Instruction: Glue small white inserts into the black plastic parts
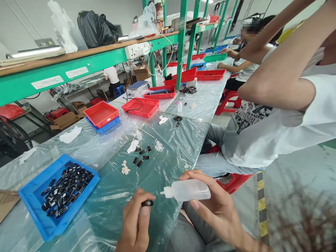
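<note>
Between the thumb and fingers of my left hand (137, 218) is a small glossy black part (147, 203), its kind not clear. My right hand (214, 206) grips a translucent white squeeze bottle (190, 190), lying sideways with its narrow nozzle pointing left toward the black part. A gap separates nozzle and part. Beyond my hands, several similar black parts (140, 163) lie on the plastic-covered table (112, 199). Near them are a heap of tiny white pieces (159, 146), some cream-coloured bits (125, 168), a crumpled white tissue (133, 146) and a smaller bottle (139, 135).
At the left, a blue tray (90, 189) holds many black parts. Red tray (102, 114) sits stacked on a blue one, with another red tray (141, 106) beyond. A green-framed shelf (105, 56) runs above the table. Close on my right sits a co-worker (252, 136) with raised arms.
</note>
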The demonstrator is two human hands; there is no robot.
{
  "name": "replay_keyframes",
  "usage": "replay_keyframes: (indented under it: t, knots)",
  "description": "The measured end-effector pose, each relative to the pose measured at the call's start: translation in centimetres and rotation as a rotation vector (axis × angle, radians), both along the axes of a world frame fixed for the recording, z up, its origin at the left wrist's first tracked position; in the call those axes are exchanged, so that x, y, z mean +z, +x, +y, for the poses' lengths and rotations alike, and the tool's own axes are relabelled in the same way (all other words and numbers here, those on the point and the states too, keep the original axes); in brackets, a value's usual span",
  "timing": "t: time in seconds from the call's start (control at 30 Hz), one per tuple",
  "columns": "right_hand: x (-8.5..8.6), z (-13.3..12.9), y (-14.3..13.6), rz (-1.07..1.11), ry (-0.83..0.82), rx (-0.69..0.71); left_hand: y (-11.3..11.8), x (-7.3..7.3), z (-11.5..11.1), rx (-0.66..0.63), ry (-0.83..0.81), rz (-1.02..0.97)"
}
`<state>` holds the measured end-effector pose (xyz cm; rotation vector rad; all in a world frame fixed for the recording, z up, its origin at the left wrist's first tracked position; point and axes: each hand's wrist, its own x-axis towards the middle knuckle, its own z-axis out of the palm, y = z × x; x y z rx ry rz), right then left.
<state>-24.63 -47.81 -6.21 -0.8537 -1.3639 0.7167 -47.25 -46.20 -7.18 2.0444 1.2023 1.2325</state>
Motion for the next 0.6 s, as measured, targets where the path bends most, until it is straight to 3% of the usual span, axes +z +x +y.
replay_keyframes:
  t: [0.1,0.23,0.4,0.6]
  knots:
    - [-0.3,-0.2,0.1,-0.007,0.018,-0.011,0.3,0.4,0.3,-0.11,-0.12,-0.072]
    - [-0.5,-0.4,0.2,-0.056,0.061,-0.035,0.7,0.3,0.6,-0.115,-0.221,-0.19]
    - [-0.7,-0.7,0.2,-0.231,0.125,0.03,0.7,-0.4,0.7,-0.155,-0.154,-0.247]
    - [-1.9,-1.4,0.5,-0.422,0.156,0.056,0.6,-0.1,0.6,-0.165,-0.064,-0.211]
